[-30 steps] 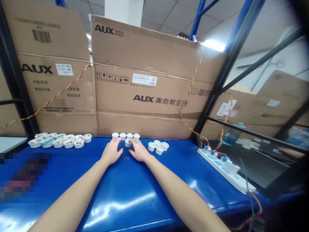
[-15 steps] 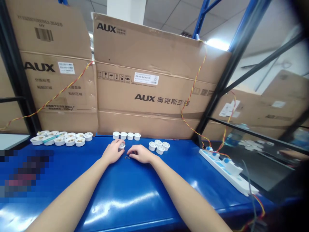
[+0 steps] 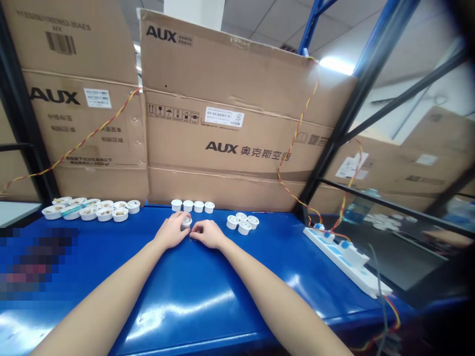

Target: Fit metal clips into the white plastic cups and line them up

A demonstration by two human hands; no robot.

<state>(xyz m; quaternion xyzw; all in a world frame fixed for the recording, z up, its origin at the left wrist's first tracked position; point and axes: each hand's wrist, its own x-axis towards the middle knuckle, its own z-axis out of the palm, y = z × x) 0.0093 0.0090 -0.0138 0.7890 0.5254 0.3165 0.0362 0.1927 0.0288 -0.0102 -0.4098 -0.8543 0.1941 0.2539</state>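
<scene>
My left hand (image 3: 172, 230) is closed around a small round white plastic cup-like piece (image 3: 186, 223) at the middle of the blue table. Just to its right is my right hand (image 3: 208, 234), thumb and fingertips drawn together low over the tabletop. Tiny dark bits (image 3: 191, 240) show under those fingertips; whether any are pinched I cannot tell. Beyond my hands stands a short row of white cups (image 3: 188, 205). A cluster of similar white round pieces (image 3: 244, 227) sits to the right of my right hand.
At the back left, several white cups (image 3: 104, 213) hold small brownish parts, with a teal item (image 3: 71, 211) across them. Cardboard panels (image 3: 230, 173) wall the back. A white power strip (image 3: 345, 262) lies along the right edge, near a black rack post (image 3: 326, 148) and twisted red-yellow wire (image 3: 297, 133).
My right hand has shifted slightly left, toward the left hand, and its fingertips have closed over the tiny bits. The left hand keeps its hold on the white piece. The view has shifted slightly.
</scene>
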